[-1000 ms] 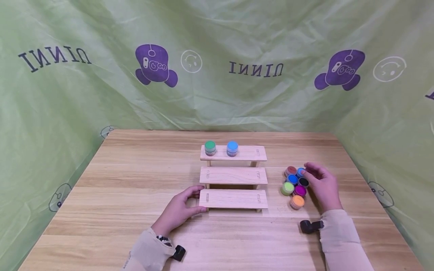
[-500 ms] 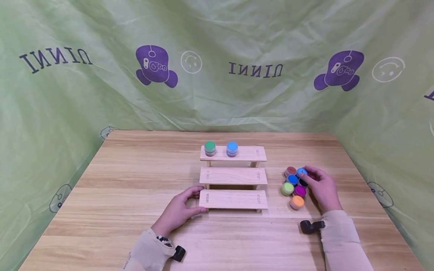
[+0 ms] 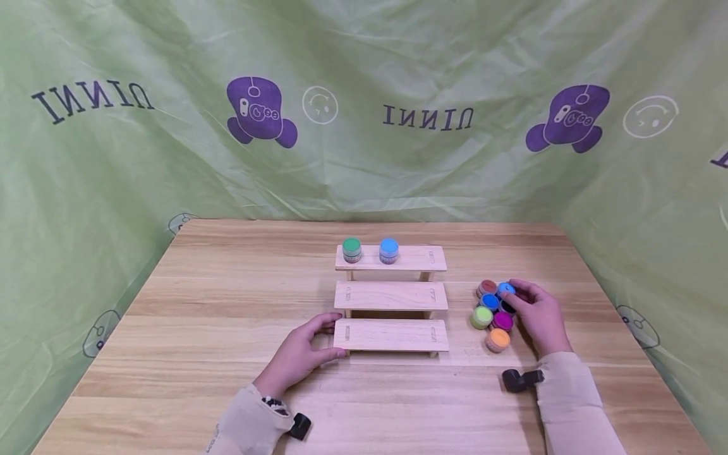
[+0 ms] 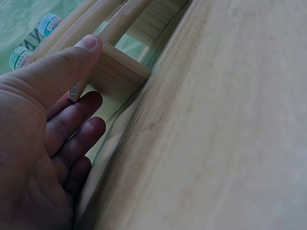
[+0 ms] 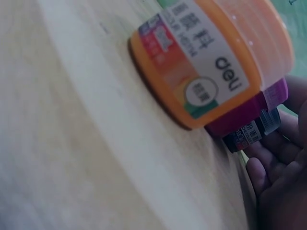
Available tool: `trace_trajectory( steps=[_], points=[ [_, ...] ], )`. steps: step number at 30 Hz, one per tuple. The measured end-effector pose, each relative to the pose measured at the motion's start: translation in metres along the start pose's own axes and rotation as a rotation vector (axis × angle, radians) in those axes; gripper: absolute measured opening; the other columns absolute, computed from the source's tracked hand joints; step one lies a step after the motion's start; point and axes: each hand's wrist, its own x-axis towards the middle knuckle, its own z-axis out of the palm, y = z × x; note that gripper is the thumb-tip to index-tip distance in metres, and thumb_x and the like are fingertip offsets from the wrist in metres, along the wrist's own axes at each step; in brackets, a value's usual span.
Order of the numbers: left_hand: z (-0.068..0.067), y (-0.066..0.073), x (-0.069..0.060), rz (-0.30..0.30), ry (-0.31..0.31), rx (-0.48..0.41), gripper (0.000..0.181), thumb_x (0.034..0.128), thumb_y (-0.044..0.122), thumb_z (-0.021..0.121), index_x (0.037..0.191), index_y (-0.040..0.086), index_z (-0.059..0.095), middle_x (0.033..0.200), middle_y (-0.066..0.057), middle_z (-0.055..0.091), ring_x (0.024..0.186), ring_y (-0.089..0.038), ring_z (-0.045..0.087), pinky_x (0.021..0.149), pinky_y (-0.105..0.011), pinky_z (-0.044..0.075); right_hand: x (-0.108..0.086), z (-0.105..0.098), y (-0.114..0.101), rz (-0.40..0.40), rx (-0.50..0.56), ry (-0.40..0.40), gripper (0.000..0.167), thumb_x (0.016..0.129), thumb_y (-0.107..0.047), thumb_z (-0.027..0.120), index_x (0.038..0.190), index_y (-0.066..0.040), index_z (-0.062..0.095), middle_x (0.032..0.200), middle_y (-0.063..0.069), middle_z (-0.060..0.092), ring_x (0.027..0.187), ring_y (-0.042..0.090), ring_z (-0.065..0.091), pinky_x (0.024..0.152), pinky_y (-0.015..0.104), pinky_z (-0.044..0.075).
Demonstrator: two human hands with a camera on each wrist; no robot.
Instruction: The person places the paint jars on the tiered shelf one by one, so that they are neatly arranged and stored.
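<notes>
A three-step wooden display rack (image 3: 391, 296) stands mid-table. My left hand (image 3: 298, 354) holds the left end of its lowest step; in the left wrist view the thumb (image 4: 72, 67) lies along the board's edge, the fingers curled below. On the top step sit a green-lidded paint jar (image 3: 351, 250) and a light-blue-lidded paint jar (image 3: 389, 251). To the right, my right hand (image 3: 539, 316) pinches another light blue paint jar (image 3: 505, 289) at the back of a cluster. Its thumb partly covers a black paint jar (image 3: 506, 308). In the right wrist view, nearer jars hide the pinched one.
Close to the right hand stand brown (image 3: 486, 289), dark blue (image 3: 489, 302), lime green (image 3: 481, 317), purple (image 3: 503, 321) and orange (image 3: 498, 340) paint jars, packed together. A green printed cloth (image 3: 364, 170) hangs behind and beside the wooden table (image 3: 227, 272).
My right thumb and fingers have closed in on the light blue jar in the cluster, and the thumb now covers more of the black jar. The left hand has stayed at the rack.
</notes>
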Motion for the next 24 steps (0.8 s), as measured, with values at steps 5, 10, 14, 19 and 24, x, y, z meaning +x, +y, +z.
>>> trace_trajectory(
  steps=[5, 10, 14, 19, 24],
  points=[
    [0.0000, -0.0002, 0.0002, 0.009, -0.002, -0.003, 0.067, 0.0743, 0.031, 0.090, 0.134, 0.021, 0.062, 0.117, 0.007, 0.068, 0.115, -0.017, 0.061, 0.107, -0.048, 0.039, 0.0008, 0.0007, -0.0019, 0.016, -0.012, 0.002, 0.062, 0.096, -0.039, 0.068, 0.143, -0.004, 0.053, 0.134, 0.019, 0.058, 0.097, 0.000, 0.054, 0.076, 0.011, 0.046],
    [0.0000, -0.0004, 0.0004, 0.013, -0.003, -0.003, 0.067, 0.0743, 0.030, 0.090, 0.134, 0.021, 0.061, 0.116, 0.007, 0.067, 0.114, -0.017, 0.061, 0.107, -0.048, 0.040, 0.0027, 0.0022, -0.0022, 0.022, -0.009, 0.004, 0.062, 0.095, -0.038, 0.069, 0.143, -0.002, 0.053, 0.132, 0.019, 0.058, 0.097, 0.001, 0.054, 0.075, 0.010, 0.047],
    [0.0002, -0.0010, 0.0006, 0.010, -0.004, 0.003, 0.067, 0.0743, 0.031, 0.090, 0.134, 0.021, 0.061, 0.117, 0.007, 0.067, 0.114, -0.016, 0.061, 0.107, -0.047, 0.040, 0.0035, 0.0037, -0.0030, 0.034, -0.005, 0.006, 0.062, 0.095, -0.038, 0.070, 0.142, -0.001, 0.053, 0.130, 0.018, 0.058, 0.097, 0.004, 0.054, 0.074, 0.009, 0.047],
    [0.0003, -0.0015, 0.0007, 0.018, -0.001, 0.011, 0.067, 0.0752, 0.030, 0.089, 0.135, 0.019, 0.061, 0.117, 0.005, 0.068, 0.114, -0.018, 0.061, 0.106, -0.048, 0.041, 0.0034, 0.0050, -0.0049, 0.046, -0.012, 0.013, 0.061, 0.095, -0.037, 0.070, 0.142, -0.002, 0.053, 0.131, 0.018, 0.058, 0.100, 0.007, 0.054, 0.074, 0.008, 0.046],
    [0.0001, -0.0015, 0.0006, 0.031, 0.003, 0.021, 0.067, 0.0763, 0.030, 0.088, 0.136, 0.017, 0.061, 0.117, 0.004, 0.068, 0.114, -0.019, 0.061, 0.105, -0.048, 0.042, 0.0030, 0.0057, -0.0060, 0.049, -0.018, 0.019, 0.062, 0.095, -0.038, 0.070, 0.142, -0.002, 0.054, 0.131, 0.019, 0.058, 0.104, 0.012, 0.054, 0.075, 0.008, 0.046]
  ],
)
